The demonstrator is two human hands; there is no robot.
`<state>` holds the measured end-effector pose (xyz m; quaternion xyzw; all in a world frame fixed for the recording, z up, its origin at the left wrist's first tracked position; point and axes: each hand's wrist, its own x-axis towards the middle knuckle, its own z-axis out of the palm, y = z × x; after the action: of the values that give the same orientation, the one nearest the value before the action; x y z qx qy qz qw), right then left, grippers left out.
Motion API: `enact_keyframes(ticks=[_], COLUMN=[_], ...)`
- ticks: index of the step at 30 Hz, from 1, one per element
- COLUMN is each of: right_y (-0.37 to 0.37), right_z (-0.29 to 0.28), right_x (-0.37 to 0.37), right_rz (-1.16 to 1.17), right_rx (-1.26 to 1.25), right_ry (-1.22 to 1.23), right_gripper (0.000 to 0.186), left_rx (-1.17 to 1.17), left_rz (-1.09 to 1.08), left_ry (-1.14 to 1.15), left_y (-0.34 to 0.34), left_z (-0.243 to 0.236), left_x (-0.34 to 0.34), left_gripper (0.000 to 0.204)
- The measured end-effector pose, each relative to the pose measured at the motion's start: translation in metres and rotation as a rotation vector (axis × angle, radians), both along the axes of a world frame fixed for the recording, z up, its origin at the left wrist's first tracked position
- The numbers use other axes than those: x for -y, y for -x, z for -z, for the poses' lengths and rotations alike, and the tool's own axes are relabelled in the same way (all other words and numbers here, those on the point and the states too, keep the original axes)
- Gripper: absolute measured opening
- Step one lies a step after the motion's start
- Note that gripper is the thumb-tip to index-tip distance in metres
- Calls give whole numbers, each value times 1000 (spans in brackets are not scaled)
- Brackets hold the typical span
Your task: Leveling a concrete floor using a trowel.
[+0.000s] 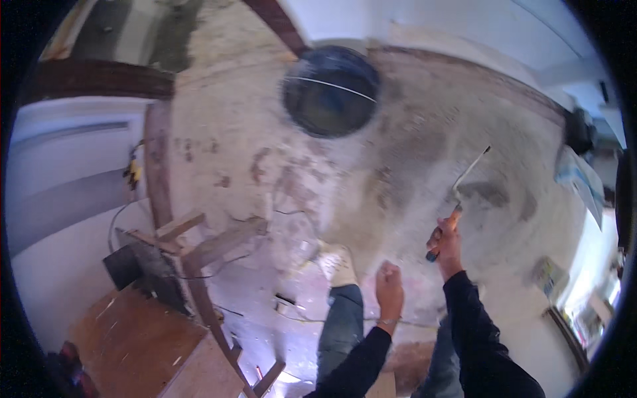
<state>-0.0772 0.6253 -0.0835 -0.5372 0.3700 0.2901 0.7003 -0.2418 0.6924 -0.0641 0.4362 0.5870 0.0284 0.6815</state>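
Note:
My right hand [446, 242] is shut on the orange handle of a trowel-like tool [455, 215]; its thin pale metal end reaches forward and right over the dusty floor. My left hand [389, 285] hangs lower and to the left, fingers curled, with whatever they may hold hidden. A large dark round bucket [332, 109] stands ahead, a light handle or bar across its top; what is inside is too dark to name. My left foot [337, 264], in a light shoe, is on the floor beside my left hand.
Wooden trestle-like frames [219, 242] and thin cables stand or lie at left, beside a brown board [139, 331]. A pale door [79, 172] and dark beams [113, 81] edge the left. A white sheet [580, 182] and a dark bundle [578, 132] sit at right.

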Motion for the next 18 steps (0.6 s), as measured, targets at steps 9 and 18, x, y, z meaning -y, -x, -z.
enact_keyframes(ticks=[9, 18], right_y=[-161, -150], right_z=[109, 142], right_x=[-185, -113], right_rz=[-147, -2], right_rx=[162, 142], right_ry=[-58, 192], right_gripper=[24, 14], left_rx=[-78, -67], left_rz=[-5, -50], left_ry=[-31, 73], left_y=[-6, -7], left_z=[-8, -23], left_x=[-54, -89], left_gripper=[50, 55])
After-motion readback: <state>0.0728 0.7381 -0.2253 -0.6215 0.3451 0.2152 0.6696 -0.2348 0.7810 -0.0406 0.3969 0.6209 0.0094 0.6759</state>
